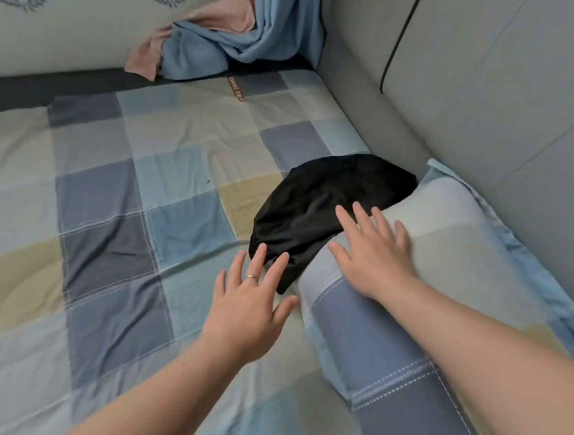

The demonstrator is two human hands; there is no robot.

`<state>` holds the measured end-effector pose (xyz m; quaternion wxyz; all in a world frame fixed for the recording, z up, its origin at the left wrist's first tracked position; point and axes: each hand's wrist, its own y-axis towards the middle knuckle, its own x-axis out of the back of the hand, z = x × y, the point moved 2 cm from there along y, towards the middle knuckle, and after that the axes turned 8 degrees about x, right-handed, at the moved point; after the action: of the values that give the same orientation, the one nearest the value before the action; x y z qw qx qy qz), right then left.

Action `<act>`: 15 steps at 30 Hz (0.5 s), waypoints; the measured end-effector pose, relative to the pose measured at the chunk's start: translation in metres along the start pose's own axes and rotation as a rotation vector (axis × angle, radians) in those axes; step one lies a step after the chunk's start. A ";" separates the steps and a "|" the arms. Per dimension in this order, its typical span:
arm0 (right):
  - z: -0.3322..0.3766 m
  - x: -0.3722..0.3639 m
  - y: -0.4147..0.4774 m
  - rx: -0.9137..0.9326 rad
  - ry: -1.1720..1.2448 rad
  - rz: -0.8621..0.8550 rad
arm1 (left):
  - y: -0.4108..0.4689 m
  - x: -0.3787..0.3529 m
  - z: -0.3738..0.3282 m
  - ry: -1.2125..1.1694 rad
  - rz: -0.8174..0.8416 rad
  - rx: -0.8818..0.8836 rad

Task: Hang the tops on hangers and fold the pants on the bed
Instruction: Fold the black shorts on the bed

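Note:
A folded black garment (318, 199) lies on the checked bedsheet (137, 185), wedged against a checked pillow (448, 250) by the padded headboard. My left hand (249, 303), a ring on one finger, has its fingers spread straight, the tips reaching the garment's near edge. My right hand (372, 255) lies flat with fingers spread across the pillow's edge, fingertips over the black cloth. A blue garment (223, 47) and a pink one (212, 15) sit crumpled in the far corner of the bed.
A grey padded headboard (494, 96) runs along the right side. A padded panel with printed emblems (88, 23) stands along the far edge. The pillow takes up the bed's lower right.

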<state>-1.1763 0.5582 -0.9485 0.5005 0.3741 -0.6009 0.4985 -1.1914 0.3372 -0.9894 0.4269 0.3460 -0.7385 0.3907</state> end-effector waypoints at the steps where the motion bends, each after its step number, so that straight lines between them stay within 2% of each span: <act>1: -0.008 -0.007 0.022 0.014 -0.052 -0.018 | 0.024 -0.009 -0.009 -0.029 -0.032 -0.011; 4: -0.033 -0.025 0.080 -0.012 -0.082 -0.055 | 0.101 -0.031 -0.032 -0.146 -0.103 0.009; 8: -0.077 -0.058 0.131 -0.143 0.069 0.007 | 0.167 -0.079 -0.032 -0.089 -0.019 0.151; 12: -0.079 -0.093 0.158 -0.112 0.184 -0.035 | 0.179 -0.117 -0.018 -0.021 -0.229 0.181; 15: -0.069 -0.097 0.171 -0.155 0.205 -0.141 | 0.183 -0.117 -0.016 0.026 -0.268 0.178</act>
<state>-1.3013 0.6583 -1.0808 0.6204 0.3228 -0.5555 0.4498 -1.2937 0.4548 -1.1411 0.4525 0.4729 -0.6424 0.3987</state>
